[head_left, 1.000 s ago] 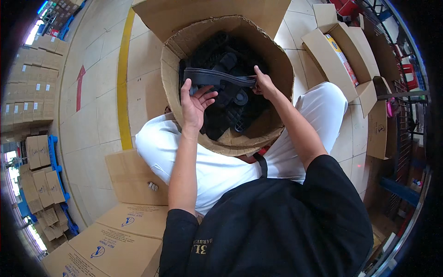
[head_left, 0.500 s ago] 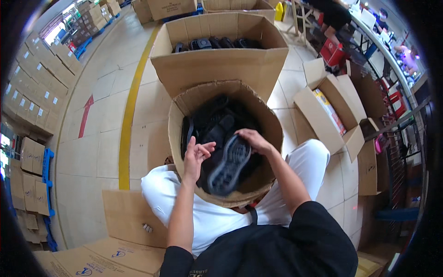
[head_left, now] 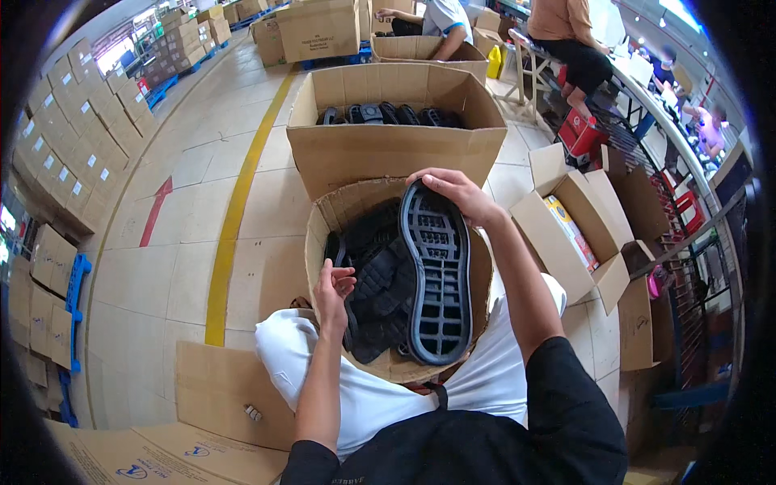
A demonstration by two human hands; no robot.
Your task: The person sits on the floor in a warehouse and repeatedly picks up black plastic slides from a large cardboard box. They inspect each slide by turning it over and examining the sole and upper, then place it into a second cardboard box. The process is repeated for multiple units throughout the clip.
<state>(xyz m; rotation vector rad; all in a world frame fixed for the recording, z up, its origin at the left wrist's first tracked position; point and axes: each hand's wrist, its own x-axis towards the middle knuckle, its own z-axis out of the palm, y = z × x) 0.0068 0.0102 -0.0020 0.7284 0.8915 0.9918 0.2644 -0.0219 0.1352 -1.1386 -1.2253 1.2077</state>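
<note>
My right hand (head_left: pixel 454 194) grips a black shoe sole (head_left: pixel 439 279) by its far end. The sole hangs upright over the near cardboard box (head_left: pixel 477 315), its hollow grid side toward me. At the box's left side, my left hand (head_left: pixel 333 293) is apart from that sole, with its fingers loosely bent and nothing seen in them. More black footwear pieces (head_left: pixel 376 283) lie heaped in the box below, partly hidden behind the raised sole. The box stands between my knees.
A second cardboard box (head_left: pixel 396 153) with black footwear pieces stands just beyond. On the right is an open carton (head_left: pixel 558 242) holding a colourful package. Flattened cardboard (head_left: pixel 230 396) lies at the lower left. Other people sit and work farther back.
My right hand has raised the sole and turned it upright, away from the heap. My left hand has dropped slightly toward me. The view has tilted up, showing more people at the back.
</note>
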